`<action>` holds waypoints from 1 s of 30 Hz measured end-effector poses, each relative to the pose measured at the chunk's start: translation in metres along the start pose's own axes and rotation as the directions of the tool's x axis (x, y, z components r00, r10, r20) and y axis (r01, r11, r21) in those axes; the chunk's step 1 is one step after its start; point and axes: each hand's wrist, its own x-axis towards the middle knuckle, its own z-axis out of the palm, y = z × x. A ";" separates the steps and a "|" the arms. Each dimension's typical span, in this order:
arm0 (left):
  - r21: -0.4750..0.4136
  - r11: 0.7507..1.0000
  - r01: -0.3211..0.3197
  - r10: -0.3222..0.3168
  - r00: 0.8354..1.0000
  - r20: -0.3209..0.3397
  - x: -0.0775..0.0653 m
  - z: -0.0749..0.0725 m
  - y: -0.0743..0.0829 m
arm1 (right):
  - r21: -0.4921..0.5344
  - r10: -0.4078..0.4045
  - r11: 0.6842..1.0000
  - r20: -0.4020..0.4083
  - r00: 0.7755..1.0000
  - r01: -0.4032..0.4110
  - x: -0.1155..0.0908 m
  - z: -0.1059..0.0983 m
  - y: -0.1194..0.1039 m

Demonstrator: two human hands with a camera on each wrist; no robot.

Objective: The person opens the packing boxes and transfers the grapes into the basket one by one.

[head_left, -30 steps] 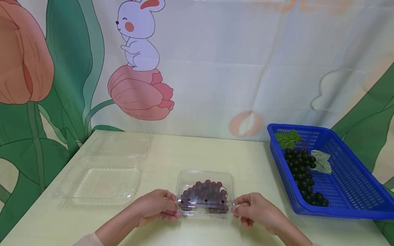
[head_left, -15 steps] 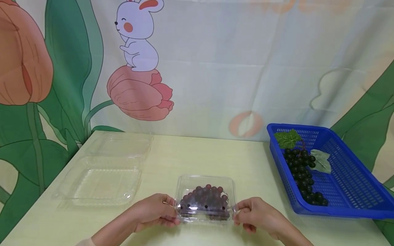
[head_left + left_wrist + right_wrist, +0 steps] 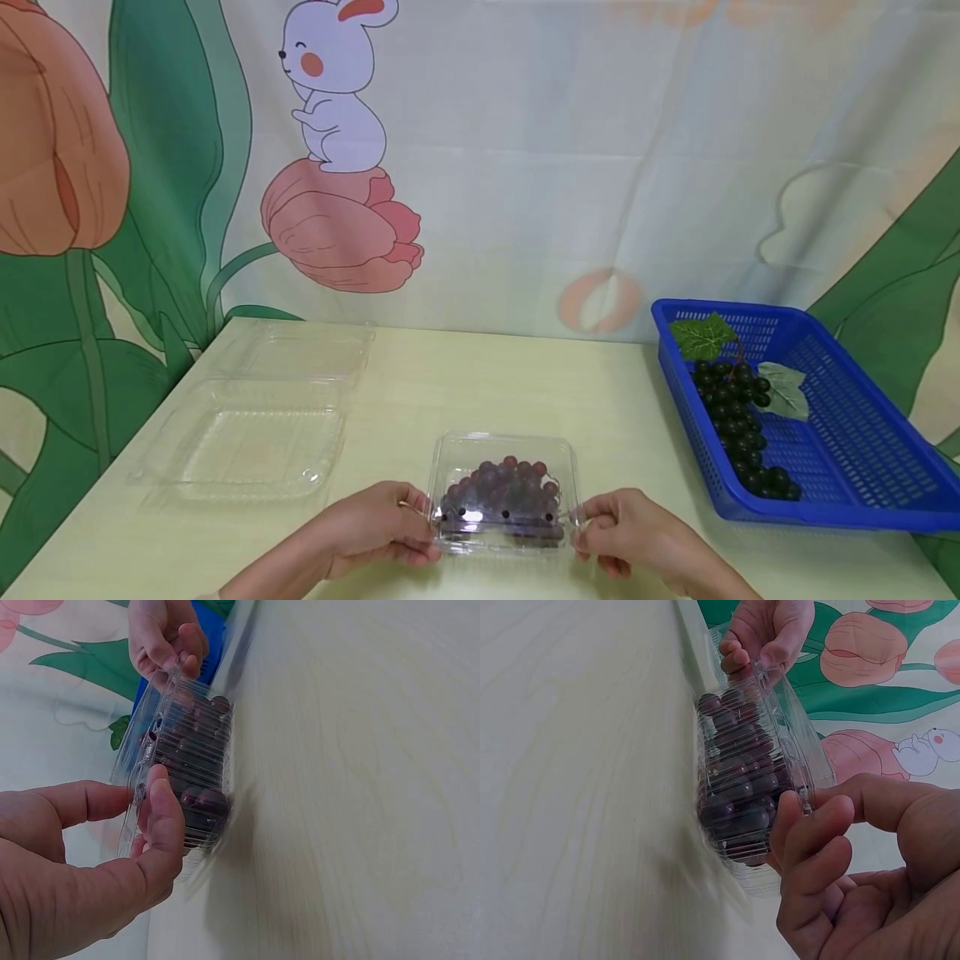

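Note:
A clear plastic clamshell box (image 3: 504, 450) with its lid down stands on the table near the person, a bunch of dark red-purple grapes (image 3: 502, 490) inside. At its near left corner, the left hand (image 3: 382, 527) pinches the rim between thumb and fingers. The right hand (image 3: 622, 533) pinches the rim at the near right corner. In the left wrist view, the left thumb and fingers (image 3: 161, 810) meet at the edge where lid and base come together. The right wrist view has the right fingers (image 3: 817, 832) curled at that same rim, with grapes (image 3: 735, 776) behind the ribbed wall.
Another clear clamshell box (image 3: 255, 442) lies open at the table's left, its lid folded back. To the right stands a blue plastic basket (image 3: 847, 433) holding a bunch of black grapes (image 3: 738, 417) with green leaves. A printed curtain (image 3: 510, 167) hangs behind the table (image 3: 480, 375).
Both hands and the grape-filled clamshell box have moved a little toward the person. The grip at the two front corners stays the same. The open box and basket have not moved.

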 end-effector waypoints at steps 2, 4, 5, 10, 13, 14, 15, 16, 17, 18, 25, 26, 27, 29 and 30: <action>0.002 1.000 -0.001 0.001 1.000 0.001 -0.001 0.000 -0.001 | 0.002 0.006 1.000 0.003 1.000 -0.006 0.000 0.000 0.000; 0.001 1.000 -0.002 0.002 1.000 0.002 -0.002 0.001 -0.001 | 0.006 0.006 1.000 0.006 1.000 -0.006 -0.001 0.000 0.000; 0.001 1.000 -0.004 0.004 1.000 0.003 -0.002 0.001 -0.001 | 0.007 0.002 1.000 0.008 1.000 -0.002 -0.001 0.000 0.000; -0.001 1.000 -0.007 0.007 1.000 0.004 -0.002 0.000 -0.001 | 0.011 -0.025 1.000 0.013 1.000 0.025 -0.001 0.000 0.002; -0.005 1.000 -0.006 0.006 1.000 0.005 -0.001 0.000 -0.002 | 0.002 -0.066 0.998 0.008 0.998 0.066 -0.003 -0.001 0.003; -0.006 1.000 -0.006 0.006 1.000 0.006 -0.001 -0.001 -0.002 | -0.007 -0.077 0.997 0.003 0.997 0.077 -0.003 -0.002 0.002; -0.007 1.000 -0.005 0.005 1.000 0.006 -0.001 -0.001 -0.002 | -0.014 -0.084 0.996 -0.004 0.996 0.084 -0.004 -0.002 0.002; -0.007 1.000 -0.005 0.005 1.000 0.007 -0.001 -0.001 -0.002 | -0.020 -0.090 0.996 -0.012 0.996 0.090 -0.005 -0.002 0.001; -0.008 1.000 -0.005 0.005 1.000 0.007 -0.001 -0.001 -0.002 | -0.028 -0.096 0.995 -0.020 0.995 0.096 -0.005 -0.003 0.000; -0.008 1.000 -0.004 0.004 1.000 0.008 -0.001 -0.001 -0.002 | -0.037 -0.097 0.995 -0.031 0.995 0.096 -0.006 -0.003 -0.001; -0.014 1.000 -0.013 0.013 1.000 0.008 -0.002 0.001 -0.001 | -0.097 -0.106 0.991 -0.141 0.984 0.092 -0.011 -0.002 -0.010; -0.014 1.000 -0.014 0.014 1.000 0.006 -0.003 0.001 -0.001 | -0.105 -0.116 0.989 -0.156 0.981 0.100 -0.012 -0.002 -0.011; -0.014 1.000 -0.014 0.014 1.000 0.005 -0.003 0.001 -0.001 | -0.115 -0.129 0.987 -0.169 0.977 0.110 -0.012 -0.001 -0.012; -0.012 1.000 -0.014 0.014 1.000 0.002 -0.003 0.001 -0.001 | -0.138 -0.155 0.982 -0.184 0.971 0.131 -0.014 -0.001 -0.014; -0.010 1.000 -0.014 0.014 1.000 0.002 -0.003 0.001 -0.001 | -0.153 -0.172 0.978 -0.189 0.967 0.144 -0.015 -0.001 -0.014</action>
